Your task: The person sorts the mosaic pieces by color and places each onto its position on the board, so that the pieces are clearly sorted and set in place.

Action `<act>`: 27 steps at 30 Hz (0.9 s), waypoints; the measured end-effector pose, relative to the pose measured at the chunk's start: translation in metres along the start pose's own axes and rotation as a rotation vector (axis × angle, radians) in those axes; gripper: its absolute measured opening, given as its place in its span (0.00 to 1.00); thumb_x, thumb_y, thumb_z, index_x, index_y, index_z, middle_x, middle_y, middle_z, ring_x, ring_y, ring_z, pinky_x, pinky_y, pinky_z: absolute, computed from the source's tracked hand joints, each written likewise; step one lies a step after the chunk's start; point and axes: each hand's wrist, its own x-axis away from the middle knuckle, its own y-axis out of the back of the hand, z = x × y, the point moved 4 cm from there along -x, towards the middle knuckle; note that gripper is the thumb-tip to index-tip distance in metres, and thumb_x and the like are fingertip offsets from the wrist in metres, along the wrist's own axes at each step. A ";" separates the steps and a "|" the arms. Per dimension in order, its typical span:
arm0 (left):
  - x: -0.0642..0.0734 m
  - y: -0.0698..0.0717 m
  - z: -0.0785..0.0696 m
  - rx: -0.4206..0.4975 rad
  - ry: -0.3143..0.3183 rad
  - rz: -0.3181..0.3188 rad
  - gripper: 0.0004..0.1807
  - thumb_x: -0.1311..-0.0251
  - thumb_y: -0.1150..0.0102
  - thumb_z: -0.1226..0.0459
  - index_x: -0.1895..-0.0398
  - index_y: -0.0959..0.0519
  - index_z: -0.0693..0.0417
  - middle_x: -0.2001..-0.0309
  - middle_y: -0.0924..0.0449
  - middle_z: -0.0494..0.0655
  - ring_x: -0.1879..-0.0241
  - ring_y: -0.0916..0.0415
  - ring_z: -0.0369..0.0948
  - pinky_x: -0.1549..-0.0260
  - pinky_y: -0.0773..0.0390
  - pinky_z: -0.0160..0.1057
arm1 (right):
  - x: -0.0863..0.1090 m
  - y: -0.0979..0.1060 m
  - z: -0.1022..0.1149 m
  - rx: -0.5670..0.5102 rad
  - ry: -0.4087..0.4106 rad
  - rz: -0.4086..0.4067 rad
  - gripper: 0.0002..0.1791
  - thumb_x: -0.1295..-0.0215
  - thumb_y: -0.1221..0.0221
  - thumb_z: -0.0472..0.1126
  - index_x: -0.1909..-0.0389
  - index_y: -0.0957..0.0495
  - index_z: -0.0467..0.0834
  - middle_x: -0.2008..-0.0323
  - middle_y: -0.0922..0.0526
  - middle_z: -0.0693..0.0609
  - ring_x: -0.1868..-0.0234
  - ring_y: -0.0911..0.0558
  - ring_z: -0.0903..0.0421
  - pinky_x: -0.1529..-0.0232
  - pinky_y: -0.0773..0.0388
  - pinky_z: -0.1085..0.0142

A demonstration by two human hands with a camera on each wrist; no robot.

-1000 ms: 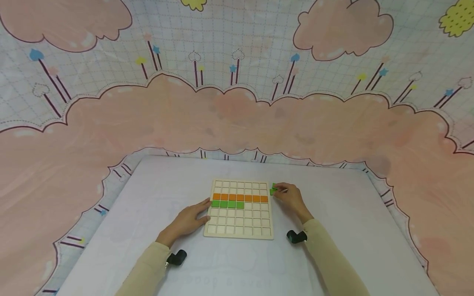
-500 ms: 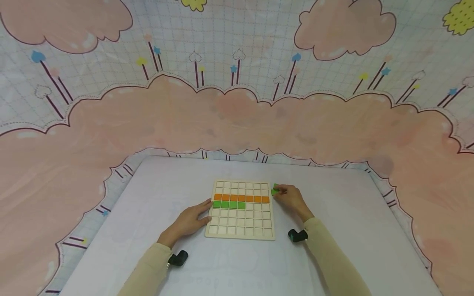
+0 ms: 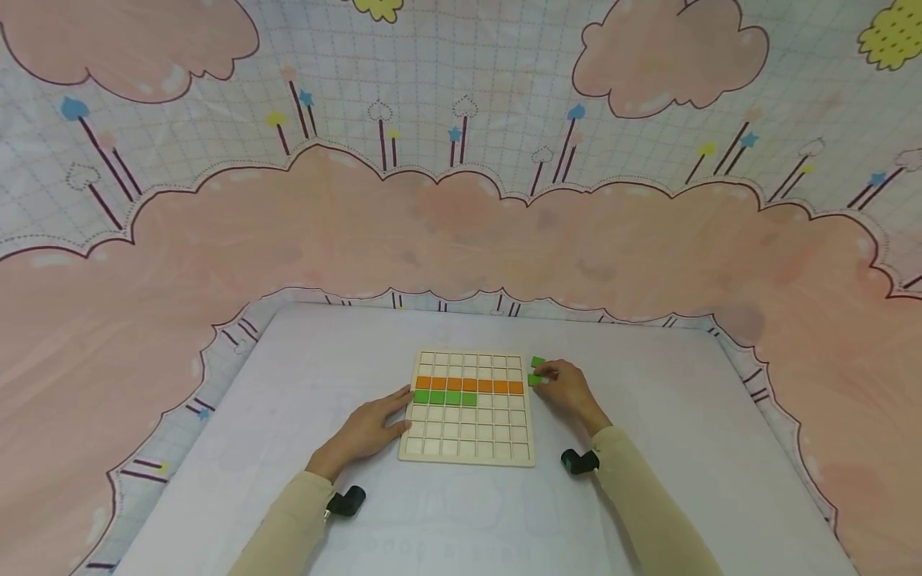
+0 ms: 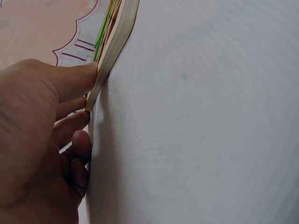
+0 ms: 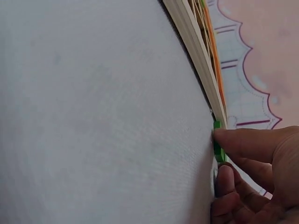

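A square wooden grid board (image 3: 467, 452) lies flat on the white table, with a row of orange tiles (image 3: 470, 386) across it and several green tiles (image 3: 446, 398) in the row below. My left hand (image 3: 365, 428) rests against the board's left side, its thumb and fingertips touching the edge. Just off the board's right side, two loose green tiles lie on the table, a far one (image 3: 538, 362) and a near one (image 3: 534, 380). My right hand (image 3: 569, 392) is at these tiles. In the right wrist view its thumb (image 5: 247, 142) and curled fingers hold a green tile (image 5: 218, 151) low at the table.
The white table (image 3: 461, 520) extends around the board. A patterned cloth (image 3: 461, 232) with pink clouds hangs behind it and runs down both sides. A black wrist camera sits below each hand, left (image 3: 347, 502) and right (image 3: 579, 462).
The two loose green tiles have come further apart, the near one shifting toward me under my right hand's fingers. My left hand stays at the board's edge.
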 end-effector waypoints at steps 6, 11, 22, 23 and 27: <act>0.000 0.000 0.000 0.008 0.001 0.005 0.33 0.34 0.41 0.55 0.27 0.36 0.48 0.24 0.43 0.42 0.26 0.41 0.52 0.29 0.38 0.57 | 0.001 0.000 -0.001 -0.014 0.008 -0.008 0.15 0.43 0.34 0.36 0.53 0.17 0.42 0.54 0.18 0.44 0.59 0.24 0.51 0.60 0.25 0.63; -0.001 0.000 0.001 0.004 -0.003 0.001 0.33 0.34 0.41 0.55 0.27 0.36 0.48 0.24 0.43 0.42 0.26 0.40 0.52 0.29 0.38 0.57 | 0.001 -0.001 -0.002 -0.012 0.010 -0.001 0.16 0.43 0.33 0.35 0.51 0.17 0.41 0.57 0.18 0.45 0.60 0.25 0.52 0.62 0.26 0.65; -0.001 -0.002 0.001 -0.004 -0.015 0.007 0.33 0.34 0.41 0.55 0.27 0.36 0.48 0.24 0.42 0.43 0.27 0.40 0.52 0.30 0.37 0.57 | 0.006 0.000 0.002 0.001 0.050 -0.002 0.15 0.43 0.33 0.34 0.54 0.17 0.41 0.61 0.19 0.46 0.62 0.25 0.53 0.64 0.27 0.66; -0.001 -0.002 0.001 -0.003 -0.012 0.008 0.33 0.34 0.41 0.55 0.27 0.36 0.48 0.24 0.43 0.43 0.27 0.40 0.52 0.29 0.37 0.57 | 0.007 0.000 0.003 -0.002 0.059 -0.008 0.14 0.43 0.33 0.34 0.55 0.18 0.41 0.62 0.19 0.46 0.62 0.25 0.53 0.64 0.27 0.66; -0.001 -0.002 0.002 -0.007 -0.002 0.008 0.33 0.34 0.41 0.55 0.27 0.36 0.48 0.23 0.43 0.43 0.26 0.40 0.52 0.29 0.37 0.57 | 0.009 0.001 0.003 -0.024 0.078 -0.034 0.10 0.41 0.35 0.34 0.58 0.18 0.41 0.62 0.18 0.46 0.61 0.24 0.52 0.59 0.25 0.62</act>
